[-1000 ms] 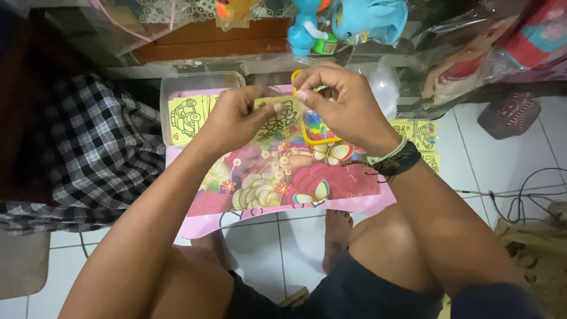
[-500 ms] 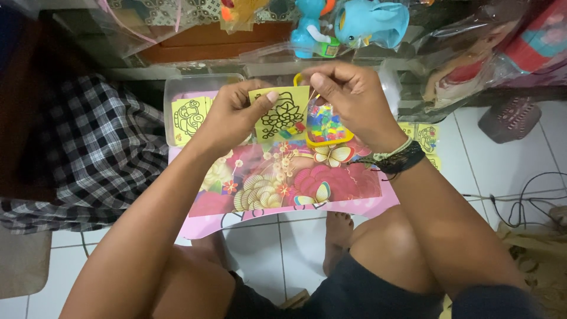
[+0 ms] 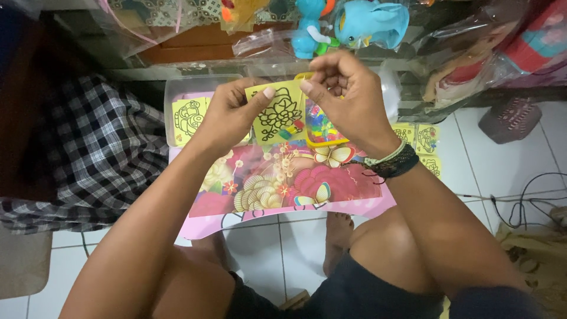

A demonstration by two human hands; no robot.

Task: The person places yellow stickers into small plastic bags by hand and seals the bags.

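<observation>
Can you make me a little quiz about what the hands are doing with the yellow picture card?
1. True or false: both hands hold the yellow card up above the flowery pink table.
2. What is drawn on the card? A) black outlines, B) solid red stripes, C) nothing at all.
3. Fill in: the right hand wears dark and pale ______ at the wrist.

Key
1. True: the left hand pinches the card's left side, and the right hand pinches its top right corner.
2. A: black outlines, with a few coloured bits at the lower right.
3. Bands.
</observation>
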